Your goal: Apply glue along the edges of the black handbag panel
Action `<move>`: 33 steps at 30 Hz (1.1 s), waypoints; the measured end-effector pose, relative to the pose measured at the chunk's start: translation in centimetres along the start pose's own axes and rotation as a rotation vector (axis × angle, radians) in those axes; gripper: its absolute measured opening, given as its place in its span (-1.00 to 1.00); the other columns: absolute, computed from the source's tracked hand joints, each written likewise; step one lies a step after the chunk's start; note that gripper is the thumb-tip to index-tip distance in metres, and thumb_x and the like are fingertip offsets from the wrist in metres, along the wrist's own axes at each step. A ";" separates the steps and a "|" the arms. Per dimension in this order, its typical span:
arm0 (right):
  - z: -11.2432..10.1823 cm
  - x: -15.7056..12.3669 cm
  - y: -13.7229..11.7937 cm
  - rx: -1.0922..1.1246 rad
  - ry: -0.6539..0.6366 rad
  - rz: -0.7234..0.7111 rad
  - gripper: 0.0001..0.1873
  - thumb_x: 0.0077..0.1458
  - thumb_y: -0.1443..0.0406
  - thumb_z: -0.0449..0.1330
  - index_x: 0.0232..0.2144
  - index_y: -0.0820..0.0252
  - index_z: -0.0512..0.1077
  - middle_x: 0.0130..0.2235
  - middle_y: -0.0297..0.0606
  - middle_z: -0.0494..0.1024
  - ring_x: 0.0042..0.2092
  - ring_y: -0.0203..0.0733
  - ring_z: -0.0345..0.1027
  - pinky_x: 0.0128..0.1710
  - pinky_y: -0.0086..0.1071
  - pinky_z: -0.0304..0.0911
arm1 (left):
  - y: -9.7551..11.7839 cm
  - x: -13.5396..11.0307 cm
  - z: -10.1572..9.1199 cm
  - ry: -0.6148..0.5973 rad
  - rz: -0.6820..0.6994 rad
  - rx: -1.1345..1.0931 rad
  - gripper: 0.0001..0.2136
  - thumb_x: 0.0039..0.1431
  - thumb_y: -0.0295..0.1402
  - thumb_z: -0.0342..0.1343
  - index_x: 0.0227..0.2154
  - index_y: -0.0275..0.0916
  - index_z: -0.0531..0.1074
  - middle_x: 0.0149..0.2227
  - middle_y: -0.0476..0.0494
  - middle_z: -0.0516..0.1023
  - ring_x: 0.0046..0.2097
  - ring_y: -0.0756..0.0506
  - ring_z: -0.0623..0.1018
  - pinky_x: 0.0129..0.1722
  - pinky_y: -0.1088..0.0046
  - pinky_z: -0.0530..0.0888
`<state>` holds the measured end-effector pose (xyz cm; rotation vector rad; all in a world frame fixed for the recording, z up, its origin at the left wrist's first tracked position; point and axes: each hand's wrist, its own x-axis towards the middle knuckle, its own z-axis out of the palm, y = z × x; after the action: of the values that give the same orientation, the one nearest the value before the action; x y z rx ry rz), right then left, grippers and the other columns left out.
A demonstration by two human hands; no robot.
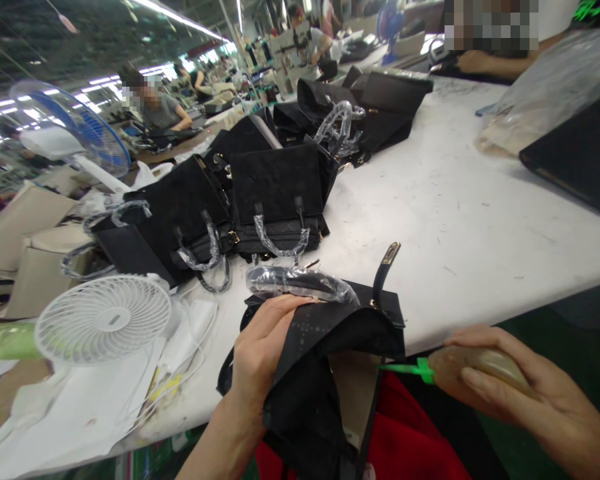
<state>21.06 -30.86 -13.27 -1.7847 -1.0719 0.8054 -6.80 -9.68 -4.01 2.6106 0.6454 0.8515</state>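
Observation:
A black handbag (300, 373) with a plastic-wrapped handle (300, 283) rests at the near table edge, its mouth facing me and a beige inside showing. My left hand (263, 353) is closed on its upper side; the fingertips are hidden behind the material. In my right hand (510, 387) is an amber squeeze bottle (473, 367) with a green nozzle, fingers wrapped round it. The thin nozzle tip points left, at the right edge of the bag's opening. A strap with a gold metal end (387, 267) sticks up from the bag's far side.
Several black handbags (277, 180) with wrapped handles lie in a heap beyond. A white desk fan (105, 320) and cables stand at left, beside beige bags (25, 240). A plastic bag (545, 100) and a dark piece (580, 153) lie at right. Other people work farther back.

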 end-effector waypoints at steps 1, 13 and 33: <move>0.0 -0.2 0.0 0.010 -0.001 -0.008 -0.65 0.21 -0.03 0.24 -0.04 -0.08 0.49 -0.11 -0.34 0.67 -0.15 -0.02 0.62 -0.23 -0.39 0.55 | 0.1 0.1 0.0 0.002 0.001 0.002 -0.65 0.17 -0.63 0.28 0.00 -0.26 0.50 0.01 -0.18 0.57 0.07 -0.10 0.56 0.16 0.38 0.52; 0.5 -2.4 0.2 -0.036 0.059 -0.001 -0.65 0.17 -0.05 0.26 -0.05 -0.13 0.49 -0.03 -0.30 0.62 -0.02 0.07 0.55 -0.19 -0.36 0.55 | -0.2 0.2 0.2 0.033 0.060 0.064 -0.68 0.23 -0.58 0.23 0.02 -0.25 0.47 -0.02 -0.26 0.58 0.05 -0.14 0.58 0.09 0.30 0.57; 1.7 -5.3 -0.2 -0.092 0.111 -0.072 -0.65 0.14 -0.02 0.29 -0.03 -0.20 0.48 0.02 -0.29 0.59 0.00 0.14 0.54 -0.13 -0.21 0.57 | -0.4 -0.1 1.1 0.125 0.113 0.077 -0.83 0.22 -0.46 0.28 -0.13 -0.25 0.53 -0.07 -0.28 0.63 -0.01 -0.19 0.63 0.01 0.25 0.62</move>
<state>17.33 -35.02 -13.33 -1.8346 -1.1083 0.6152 -6.34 -9.59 -5.09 2.7010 0.5785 1.0506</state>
